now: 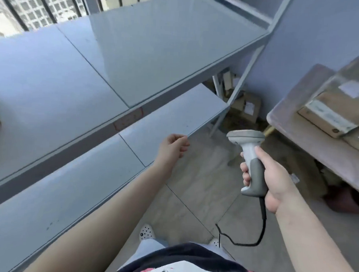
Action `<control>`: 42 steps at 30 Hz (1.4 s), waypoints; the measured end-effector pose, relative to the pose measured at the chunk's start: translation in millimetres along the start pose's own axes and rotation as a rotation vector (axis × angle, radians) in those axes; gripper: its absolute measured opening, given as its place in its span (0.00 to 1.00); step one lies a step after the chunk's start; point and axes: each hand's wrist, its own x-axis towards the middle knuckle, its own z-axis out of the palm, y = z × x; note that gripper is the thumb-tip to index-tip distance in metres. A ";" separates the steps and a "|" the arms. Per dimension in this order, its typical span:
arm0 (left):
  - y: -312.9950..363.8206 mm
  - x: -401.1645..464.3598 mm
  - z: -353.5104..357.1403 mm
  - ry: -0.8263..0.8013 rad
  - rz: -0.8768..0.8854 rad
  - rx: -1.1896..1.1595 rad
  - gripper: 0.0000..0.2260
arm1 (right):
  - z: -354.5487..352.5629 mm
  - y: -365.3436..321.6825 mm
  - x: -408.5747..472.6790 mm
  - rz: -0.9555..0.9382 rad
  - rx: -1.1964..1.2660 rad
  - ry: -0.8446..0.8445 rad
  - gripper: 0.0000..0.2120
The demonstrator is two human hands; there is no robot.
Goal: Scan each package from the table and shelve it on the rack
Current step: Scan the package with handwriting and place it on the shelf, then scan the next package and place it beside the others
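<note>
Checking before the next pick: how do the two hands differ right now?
The right hand grips the scanner by its handle; the left hand holds nothing, fingers loosely curled. The right hand is nearer the table with the packages; the left hangs by the rack, at its lower shelf edge. Both arms are bare and outstretched.

Rack: pale blue-grey shelves, darker grey front edges; one small label at 12 o'clock from the left hand, faded pink with a red outline.
Scanner: light grey head and neck, dark grey grip insert, black cable.
Bench, 2 o'clock: dull pinkish-brown top.
Packages: brown cardboard with white labels; clear tape sheen.
Boxes on the floor, 1 o'clock: brown with white labels.
Wall: muted lilac-blue.
Floor: grey-beige tiles, dark thin joints.
Shoes: white, dotted with dark holes.
Shirt: black with white and red print.
</note>
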 end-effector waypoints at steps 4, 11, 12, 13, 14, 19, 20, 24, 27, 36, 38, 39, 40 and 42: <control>-26.8 6.0 70.0 -0.058 -0.041 0.152 0.04 | -81.3 8.0 -0.5 0.013 0.066 0.101 0.18; -76.8 -2.8 219.1 -0.185 -0.144 0.248 0.04 | -243.7 23.6 -0.2 0.052 0.182 0.292 0.20; -83.8 -6.0 243.0 -0.204 -0.160 0.253 0.04 | -267.4 25.5 -2.1 0.059 0.199 0.321 0.20; -90.7 -9.9 266.0 -0.221 -0.175 0.259 0.04 | -290.3 26.7 -4.6 0.061 0.211 0.348 0.20; -96.6 -14.1 287.5 -0.239 -0.190 0.265 0.03 | -311.4 27.7 -7.4 0.061 0.220 0.367 0.20; -112.4 -29.3 383.8 -0.360 -0.205 0.320 0.03 | -398.2 27.0 -25.1 0.023 0.327 0.488 0.19; -113.6 -30.8 401.7 -0.386 -0.205 0.331 0.04 | -412.4 26.3 -29.7 0.010 0.351 0.514 0.19; -116.2 -35.8 468.9 -0.496 -0.186 0.379 0.06 | -459.9 22.2 -47.5 -0.010 0.489 0.632 0.19; -120.3 -35.7 515.7 -0.563 -0.188 0.409 0.04 | -493.3 20.7 -55.3 -0.020 0.556 0.715 0.20; -135.5 -13.7 673.0 -0.765 -0.194 0.511 0.03 | -597.8 6.2 -52.4 -0.021 0.638 0.930 0.21; -138.3 -12.0 710.1 -0.802 -0.182 0.533 0.04 | -619.9 4.7 -53.9 -0.008 0.671 0.960 0.20; -141.3 -13.2 726.6 -0.823 -0.181 0.543 0.04 | -630.8 5.2 -54.6 -0.002 0.688 0.982 0.20; -145.5 -15.0 741.8 -0.843 -0.185 0.555 0.04 | -641.0 6.0 -55.2 0.003 0.704 1.003 0.20; -155.4 -21.3 767.4 -0.880 -0.208 0.578 0.04 | -659.4 8.9 -55.1 0.011 0.731 1.032 0.19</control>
